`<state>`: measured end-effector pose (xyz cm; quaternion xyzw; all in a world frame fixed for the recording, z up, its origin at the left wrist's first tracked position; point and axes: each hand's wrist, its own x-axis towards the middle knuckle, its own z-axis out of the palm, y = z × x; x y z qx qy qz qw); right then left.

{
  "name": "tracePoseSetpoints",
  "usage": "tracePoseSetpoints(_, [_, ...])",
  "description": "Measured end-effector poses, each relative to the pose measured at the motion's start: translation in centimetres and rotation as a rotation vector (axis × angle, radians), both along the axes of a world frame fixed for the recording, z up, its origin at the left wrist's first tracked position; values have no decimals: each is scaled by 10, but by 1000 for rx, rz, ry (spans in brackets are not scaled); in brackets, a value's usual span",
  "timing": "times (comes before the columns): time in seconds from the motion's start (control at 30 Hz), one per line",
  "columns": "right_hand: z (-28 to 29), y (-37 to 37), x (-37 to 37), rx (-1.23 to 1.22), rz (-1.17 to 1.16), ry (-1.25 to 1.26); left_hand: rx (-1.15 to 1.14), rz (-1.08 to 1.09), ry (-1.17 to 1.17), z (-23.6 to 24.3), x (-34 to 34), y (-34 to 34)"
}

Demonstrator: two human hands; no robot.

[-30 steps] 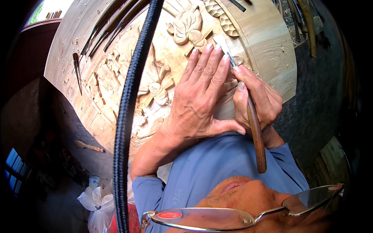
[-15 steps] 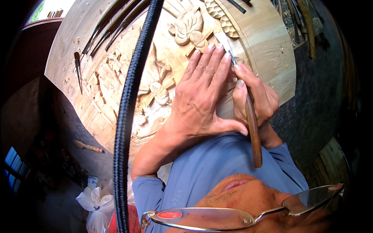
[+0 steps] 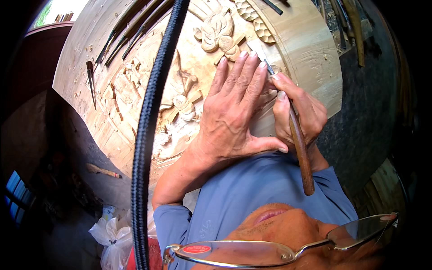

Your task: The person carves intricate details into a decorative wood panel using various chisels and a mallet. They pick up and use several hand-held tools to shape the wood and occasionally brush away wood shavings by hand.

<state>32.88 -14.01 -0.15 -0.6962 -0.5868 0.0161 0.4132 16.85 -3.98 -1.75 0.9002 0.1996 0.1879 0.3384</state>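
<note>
A pale wooden panel (image 3: 76, 76) carries carved relief (image 3: 213, 31) and a scalloped band (image 3: 258, 24), with chips scattered over it. My left hand (image 3: 229, 112) lies on the panel, fingers stretched out and thumb spread toward my right. Beside it my right hand (image 3: 301, 117) grips a chisel (image 3: 301, 157) by its long dark wooden shaft, thumb and forefinger toward the metal end. The blade points up-left alongside the left fingertips, over a pale smoother patch right of the relief; its exact contact with the wood cannot be made out.
Several slim tools (image 3: 123, 33) lie at the panel's upper left, another (image 3: 92, 83) lower down. More lie at the top (image 3: 274, 6) and beyond the right edge (image 3: 348, 27). A black braided cord (image 3: 148, 121) crosses the view. A wooden stick (image 3: 101, 170) and plastic bags (image 3: 112, 243) are lower left.
My right hand and the chisel have shifted slightly, the handle's butt swinging a little to the right since half a second ago. My left hand stays nearly still.
</note>
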Motion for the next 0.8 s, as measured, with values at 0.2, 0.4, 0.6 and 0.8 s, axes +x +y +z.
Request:
tracePoseSetpoints(0.2, [-5,-1,1,25,-2,-10,-14,4,-2,-1,1,-3])
tracePoseSetpoints(0.4, [-6,0,0,17,-18,-14,-1,-12,6,-5,1,-2])
tracePoseSetpoints(0.6, [-8,0,1,18,-15,-19,1,-14,27,-2,0,-2])
tracePoseSetpoints(0.8, [-7,8,6,30,-25,-35,-3,16,28,-2,6,-1])
